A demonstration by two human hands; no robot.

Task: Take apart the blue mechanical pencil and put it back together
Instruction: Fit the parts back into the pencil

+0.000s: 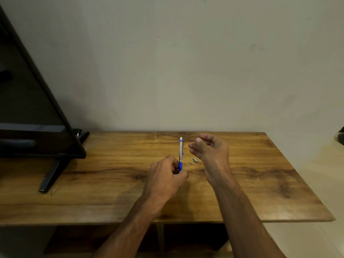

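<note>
Left hand (167, 174): I see it gripping the slim blue-and-clear plastic mechanical pencil (180, 155), upright, mid-desk.
Right hand (209, 148): raised, fingers curled; contents unclear.
Wooden desk (260, 183): two small loose parts (193, 161) between hands; right side bare to its edge.

Plain greyish wall (186, 62) fills the top half of the frame, pretty dim lighting overall. Wooden table (93, 192) with heavy grain runs across the lower half, and a black TV (28, 108) on angled legs sits far left.
</note>
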